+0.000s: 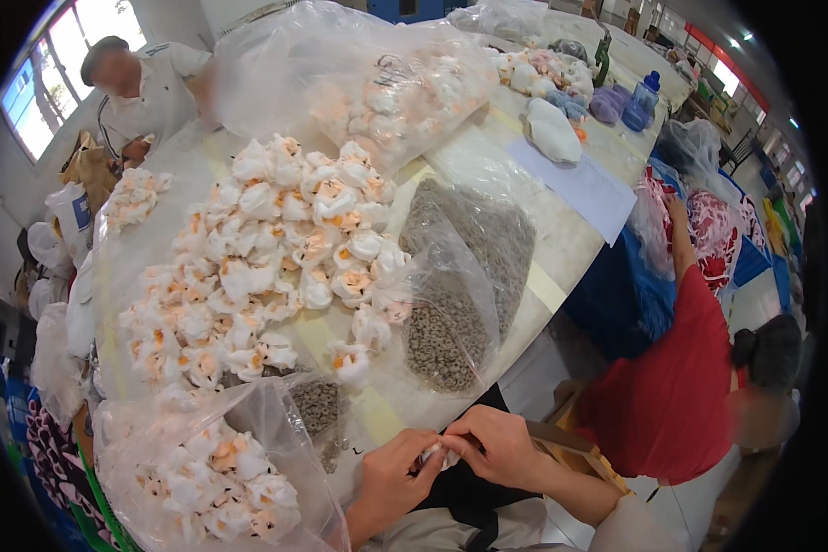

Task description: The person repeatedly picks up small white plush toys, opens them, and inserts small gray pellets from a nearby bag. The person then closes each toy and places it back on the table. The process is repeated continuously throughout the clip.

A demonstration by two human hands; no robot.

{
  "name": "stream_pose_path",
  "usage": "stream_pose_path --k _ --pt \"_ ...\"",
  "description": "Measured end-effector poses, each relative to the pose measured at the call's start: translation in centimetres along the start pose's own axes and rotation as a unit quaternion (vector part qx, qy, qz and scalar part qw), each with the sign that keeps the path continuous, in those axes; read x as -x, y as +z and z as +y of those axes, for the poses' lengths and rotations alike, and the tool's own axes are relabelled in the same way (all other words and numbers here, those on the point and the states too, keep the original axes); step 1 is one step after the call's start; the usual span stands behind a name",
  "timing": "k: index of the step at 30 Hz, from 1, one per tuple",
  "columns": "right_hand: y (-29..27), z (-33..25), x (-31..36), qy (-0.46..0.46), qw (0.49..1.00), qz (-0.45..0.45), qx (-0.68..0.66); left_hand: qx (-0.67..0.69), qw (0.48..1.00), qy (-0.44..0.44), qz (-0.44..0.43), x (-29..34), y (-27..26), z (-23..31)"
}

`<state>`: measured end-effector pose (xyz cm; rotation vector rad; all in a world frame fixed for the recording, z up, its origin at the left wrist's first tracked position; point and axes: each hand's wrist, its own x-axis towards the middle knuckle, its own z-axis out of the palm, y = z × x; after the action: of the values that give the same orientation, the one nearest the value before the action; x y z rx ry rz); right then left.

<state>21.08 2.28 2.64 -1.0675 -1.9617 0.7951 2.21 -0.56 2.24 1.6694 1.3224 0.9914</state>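
Note:
Close to the table's near edge, my left hand (397, 476) and my right hand (495, 449) meet, with the fingers of both pinched on a small white plush piece (445, 458). Most of that piece is hidden by my fingers. To the left of my hands stands an open clear plastic bag (317, 492) with several white and orange plush pieces inside. A large heap of similar white plush pieces (276, 221) with orange and dark marks covers the table beyond. Small grey-brown rings (317, 405) lie in clear plastic just past my left hand.
A bigger clear bag of grey-brown rings (451, 340) lies on the table (566, 244). Farther back are a full plastic bag (405, 92), a white sheet (584, 189) and a blue bottle (642, 103). One person (161, 83) sits across; another in red (662, 396) works at right.

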Motion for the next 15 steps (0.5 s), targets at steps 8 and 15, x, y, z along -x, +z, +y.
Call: stream_pose_path --k 8,15 --pt "0.3 1.5 -1.9 -0.039 0.999 -0.013 0.017 0.006 1.000 -0.002 0.025 -1.0 -0.4 -0.9" --pt "-1.3 3.4 -7.0 -0.106 0.946 0.068 0.299 0.042 0.996 -0.053 0.057 -0.7 -1.3 -1.7"
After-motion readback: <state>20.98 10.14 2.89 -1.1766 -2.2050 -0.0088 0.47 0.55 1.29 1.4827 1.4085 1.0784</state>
